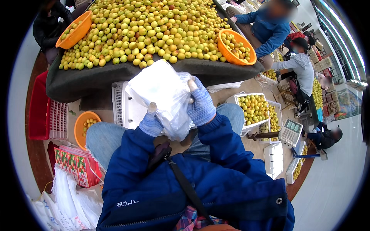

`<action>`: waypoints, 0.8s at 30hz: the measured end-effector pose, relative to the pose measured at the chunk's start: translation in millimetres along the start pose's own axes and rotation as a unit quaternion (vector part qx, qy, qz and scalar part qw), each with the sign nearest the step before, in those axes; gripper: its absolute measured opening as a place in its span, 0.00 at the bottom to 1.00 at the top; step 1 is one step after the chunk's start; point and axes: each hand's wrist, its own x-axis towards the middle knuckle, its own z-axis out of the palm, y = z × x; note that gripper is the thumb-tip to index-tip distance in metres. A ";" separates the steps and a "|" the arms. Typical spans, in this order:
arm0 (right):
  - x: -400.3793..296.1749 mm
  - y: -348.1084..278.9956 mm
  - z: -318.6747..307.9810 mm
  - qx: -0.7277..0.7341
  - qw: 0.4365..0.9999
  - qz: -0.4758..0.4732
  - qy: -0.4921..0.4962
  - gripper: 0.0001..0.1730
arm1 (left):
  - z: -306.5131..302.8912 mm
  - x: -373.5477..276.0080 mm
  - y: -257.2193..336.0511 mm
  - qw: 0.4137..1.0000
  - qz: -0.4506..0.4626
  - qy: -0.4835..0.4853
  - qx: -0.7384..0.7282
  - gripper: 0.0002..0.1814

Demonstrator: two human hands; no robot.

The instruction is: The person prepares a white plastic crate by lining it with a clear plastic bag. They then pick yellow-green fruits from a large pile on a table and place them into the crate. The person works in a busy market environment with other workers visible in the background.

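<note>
Both my hands wear blue knitted gloves with the fingertips uncovered or pale. My left hand (151,122) grips the lower left side of a thin white plastic bag (170,101), its thumb lying on top. My right hand (201,101) holds the bag's right edge, where the film is crumpled. A flat white piece, its kind unclear, shows at the bag's upper left. Beneath the bag stands a white plastic crate (118,104). Just beyond, a heap of yellow-green fruit (150,31), like jujubes, covers a table with a dark padded edge (95,78).
Orange baskets of fruit rest at the heap's left (76,36) and right (251,59). Another orange basket (79,130) stands by my left knee. At right are fruit-filled white crates (251,111) and a digital scale (290,132). Co-workers sit around; a red crate (39,106) is at left.
</note>
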 end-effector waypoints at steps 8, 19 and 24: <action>3.7 -4.8 -42.5 0.299 0.950 0.026 -0.087 0.23 | -17.9 -7.9 5.3 0.998 0.041 0.041 -0.034 0.56; -17.8 -107.5 -35.2 -0.123 0.942 -0.313 0.009 0.18 | -29.3 -5.5 11.8 0.988 -0.013 0.019 -0.152 0.42; -68.4 -213.5 -49.1 -0.610 0.590 -0.474 0.235 0.24 | -44.2 3.0 2.1 0.985 -0.014 0.042 -0.169 0.39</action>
